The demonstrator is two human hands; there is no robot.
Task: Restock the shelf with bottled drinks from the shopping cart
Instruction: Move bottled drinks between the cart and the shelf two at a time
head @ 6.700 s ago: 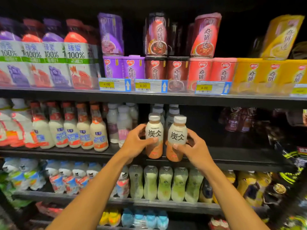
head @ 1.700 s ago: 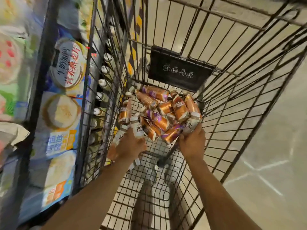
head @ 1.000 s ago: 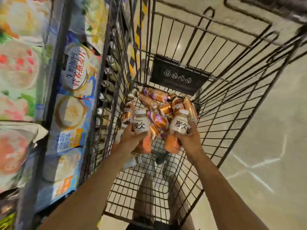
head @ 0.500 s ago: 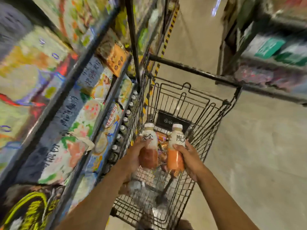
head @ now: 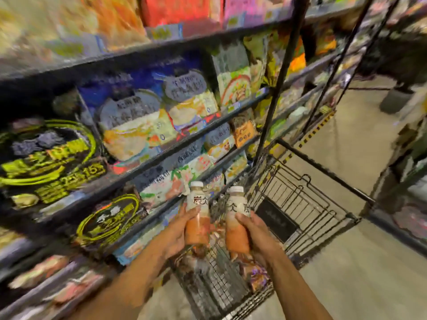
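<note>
Above the cart [head: 300,204], your left hand [head: 178,234] and right hand [head: 256,234] each clamp fingers round an upright white-capped bottle, left bottle [head: 197,213] and right bottle [head: 235,218], cream over orange.

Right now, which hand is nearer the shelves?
Left. The left hand, holding a bottle, sits next to the shelves; the right hand with its bottle is farther out, over the cart.
</note>
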